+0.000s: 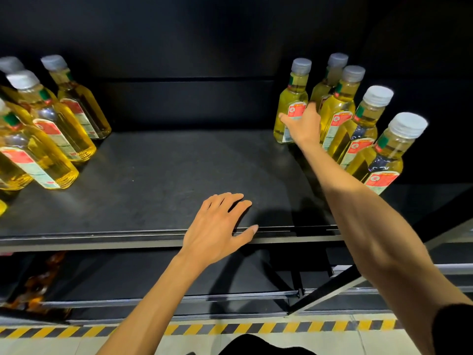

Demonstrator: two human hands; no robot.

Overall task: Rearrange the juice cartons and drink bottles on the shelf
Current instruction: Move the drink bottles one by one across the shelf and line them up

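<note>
Several bottles of yellow liquid with grey caps and red-and-white labels stand on a black shelf (158, 175). One group (51, 129) is at the left, another (358, 129) at the right. My right hand (304, 126) reaches to the back right and wraps around the leftmost bottle (289, 98) of the right group, thumb on its label. My left hand (220, 224) rests on the shelf's front edge, fingers spread and straight, holding nothing.
A lower black shelf (153, 275) holds brown bottles (35, 285) at the left. Yellow-and-black hazard tape (256, 326) runs along the floor under the shelving. A dark back panel closes off the rear of the shelf.
</note>
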